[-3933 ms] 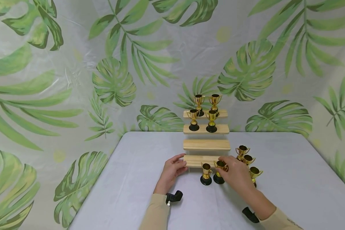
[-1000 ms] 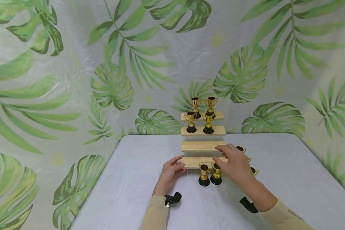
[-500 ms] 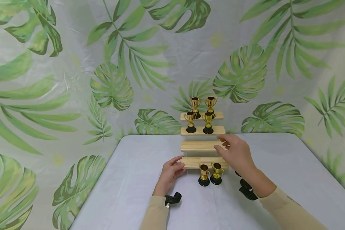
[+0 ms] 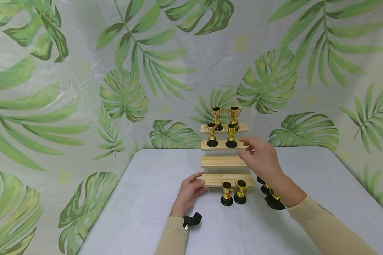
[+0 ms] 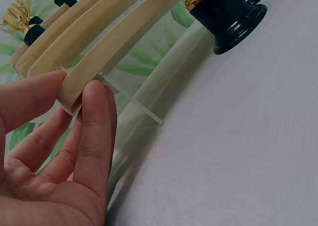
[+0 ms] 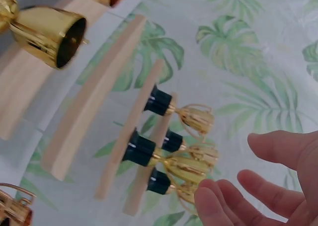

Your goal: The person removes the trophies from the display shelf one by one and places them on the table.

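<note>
My left hand [image 4: 186, 193] pinches the left end of the lowest wooden board [image 4: 223, 180] of a tiered display stand; thumb and fingers close on that end in the left wrist view. My right hand [image 4: 262, 157] holds nothing, thumb and fingers apart, beside the right end of the second board from the top. Nearest to it is a gold trophy cup [image 4: 231, 134] with a black base, beside another trophy [image 4: 212, 134] on that board. The right wrist view shows bare fingertips [image 6: 208, 203] close to the trophies. Two trophies stand in front of the stand: a left one [image 4: 227, 194] and a right one [image 4: 240, 193].
On the top board stand two more trophies, left [image 4: 216, 114] and right [image 4: 234, 112]. The third board [image 4: 223, 162] bears none. More trophies [image 4: 265, 189] stand on the white table [image 4: 146, 205] at the right, partly hidden by my right wrist. Leaf-patterned cloth [image 4: 169, 85] hangs behind.
My right hand has let go of the front right trophy and risen away from it, up along the stand's right side to the second board. The left hand keeps its hold.
</note>
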`<state>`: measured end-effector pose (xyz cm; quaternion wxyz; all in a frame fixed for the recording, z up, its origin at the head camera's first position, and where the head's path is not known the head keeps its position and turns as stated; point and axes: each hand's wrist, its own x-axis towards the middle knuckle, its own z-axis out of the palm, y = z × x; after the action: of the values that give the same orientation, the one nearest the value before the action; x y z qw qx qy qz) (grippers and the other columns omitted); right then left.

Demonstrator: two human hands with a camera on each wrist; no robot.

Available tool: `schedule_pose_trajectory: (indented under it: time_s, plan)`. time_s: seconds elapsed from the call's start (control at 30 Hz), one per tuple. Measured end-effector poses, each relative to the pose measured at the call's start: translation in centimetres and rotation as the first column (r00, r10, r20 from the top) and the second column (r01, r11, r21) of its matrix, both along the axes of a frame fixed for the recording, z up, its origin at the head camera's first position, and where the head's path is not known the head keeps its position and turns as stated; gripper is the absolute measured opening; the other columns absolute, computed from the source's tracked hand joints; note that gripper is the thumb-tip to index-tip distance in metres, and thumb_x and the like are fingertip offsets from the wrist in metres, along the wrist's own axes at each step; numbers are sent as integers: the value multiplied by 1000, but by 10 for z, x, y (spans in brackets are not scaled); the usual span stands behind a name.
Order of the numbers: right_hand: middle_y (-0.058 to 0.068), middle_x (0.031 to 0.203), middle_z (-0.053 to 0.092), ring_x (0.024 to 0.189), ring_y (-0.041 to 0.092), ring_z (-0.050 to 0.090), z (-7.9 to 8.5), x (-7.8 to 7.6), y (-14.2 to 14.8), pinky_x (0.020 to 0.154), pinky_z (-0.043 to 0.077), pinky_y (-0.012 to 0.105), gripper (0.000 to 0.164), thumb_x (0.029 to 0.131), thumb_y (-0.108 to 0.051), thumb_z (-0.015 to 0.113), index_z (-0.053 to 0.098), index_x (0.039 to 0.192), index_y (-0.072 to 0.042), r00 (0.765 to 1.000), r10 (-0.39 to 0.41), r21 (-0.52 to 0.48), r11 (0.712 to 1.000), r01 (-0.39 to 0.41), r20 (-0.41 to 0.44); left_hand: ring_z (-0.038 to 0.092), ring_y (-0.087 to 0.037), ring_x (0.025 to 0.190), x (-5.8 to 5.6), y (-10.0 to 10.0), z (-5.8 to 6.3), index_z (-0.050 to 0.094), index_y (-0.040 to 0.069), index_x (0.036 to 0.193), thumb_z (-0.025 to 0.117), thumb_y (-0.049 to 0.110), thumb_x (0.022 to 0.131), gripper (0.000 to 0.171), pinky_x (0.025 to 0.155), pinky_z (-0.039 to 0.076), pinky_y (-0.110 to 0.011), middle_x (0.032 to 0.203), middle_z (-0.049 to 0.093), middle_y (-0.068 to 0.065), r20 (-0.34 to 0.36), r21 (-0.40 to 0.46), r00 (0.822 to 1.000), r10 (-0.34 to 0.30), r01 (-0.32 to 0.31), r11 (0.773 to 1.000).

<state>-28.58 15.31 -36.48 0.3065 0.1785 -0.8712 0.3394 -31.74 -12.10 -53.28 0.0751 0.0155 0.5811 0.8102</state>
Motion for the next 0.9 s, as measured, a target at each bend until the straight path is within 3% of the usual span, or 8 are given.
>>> schedule_pose_trajectory:
  time_s: [0.37, 0.9]
  plan:
    - [11, 102, 68, 87, 29, 69, 26, -10, -5, 72, 59, 45, 32, 89, -16, 78, 71, 120, -9, 1000, 19, -23, 1000, -18, 12, 69, -17, 87, -1, -1, -2, 60, 2, 137, 74, 6, 91, 49, 78, 59, -29, 103, 68, -11, -5, -6, 1000, -1, 1, 1000]
    - [12, 106, 68, 87, 28, 68, 54, -38, -11, 69, 56, 48, 34, 89, -20, 78, 71, 119, -8, 1000, -18, 53, 998, 19, -20, 68, -17, 86, -1, -1, -1, 61, 1, 135, 74, 4, 90, 47, 77, 59, -28, 102, 68, -10, 0, 13, 1000, -3, 3, 1000]
